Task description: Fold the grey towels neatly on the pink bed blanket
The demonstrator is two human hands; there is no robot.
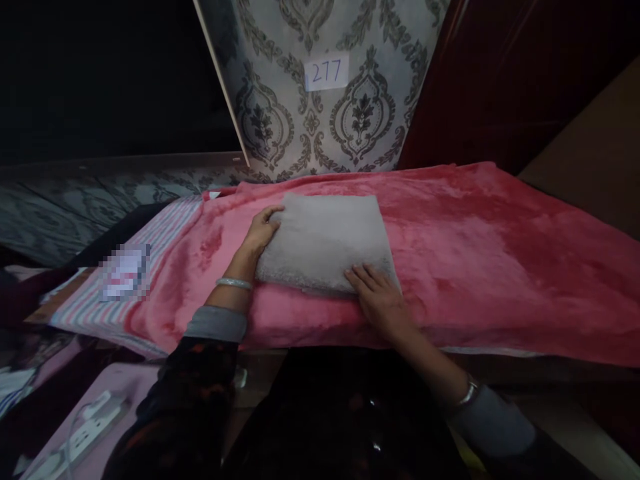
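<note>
A folded grey plush towel lies flat on a pink blanket, its fluffy pile showing along the near edge. At the towel's left edge is my left hand, thumb and fingers bent around that edge; the undersides of the fingers are hidden. My right hand rests palm down on the near right corner, fingers stretched out over the towel.
A striped cloth shows at the blanket's left end, with a blurred-out item on it. Behind stand a dark screen, a patterned wall and a dark red panel. A power strip lies at lower left.
</note>
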